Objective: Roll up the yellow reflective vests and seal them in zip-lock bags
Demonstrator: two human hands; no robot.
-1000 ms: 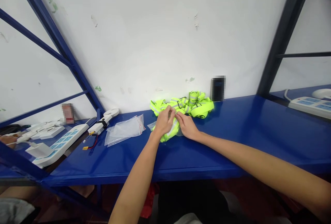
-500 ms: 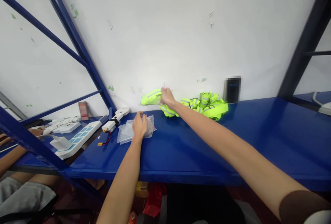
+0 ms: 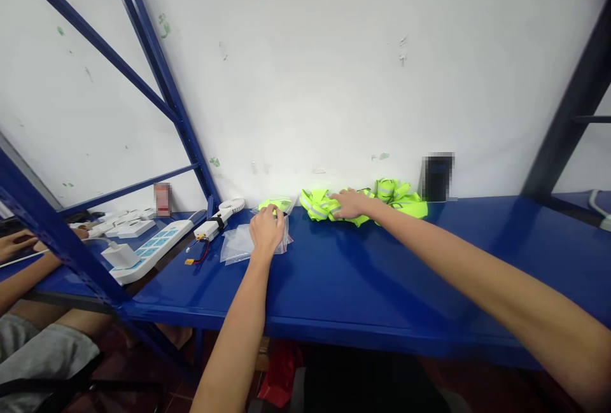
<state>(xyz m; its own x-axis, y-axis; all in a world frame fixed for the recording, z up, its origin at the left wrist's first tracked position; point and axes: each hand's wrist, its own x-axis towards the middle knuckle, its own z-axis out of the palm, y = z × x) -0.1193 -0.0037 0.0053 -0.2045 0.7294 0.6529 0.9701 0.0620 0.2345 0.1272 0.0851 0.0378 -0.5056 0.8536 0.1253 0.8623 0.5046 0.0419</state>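
My left hand [image 3: 267, 228] rests on a few clear zip-lock bags [image 3: 237, 244], its fingers curled over the edge of the topmost one. Just beyond those fingers lies a bundled fluorescent yellow-green strap [image 3: 275, 203] with grey reflective stripes, partly hidden by the hand. Farther right, my right hand [image 3: 352, 203] reaches onto a tangled pile of similar reflective straps [image 3: 316, 204]. Its fingers are apart and touch the pile; the fingertips are partly lost among the folds.
On the blue tabletop [image 3: 382, 286], a white handheld fan [image 3: 210, 227] with loose wires lies left of the bags. A dark pixelated object [image 3: 437, 177] leans on the wall. Beyond the blue frame post [image 3: 167, 95] are a power strip [image 3: 153, 251] and a co-worker's hands [image 3: 19, 244].
My right hand has let go of the yellow-green bundle, which now lies behind my left hand, and has moved right onto the strap pile. My left hand stays on the bags.
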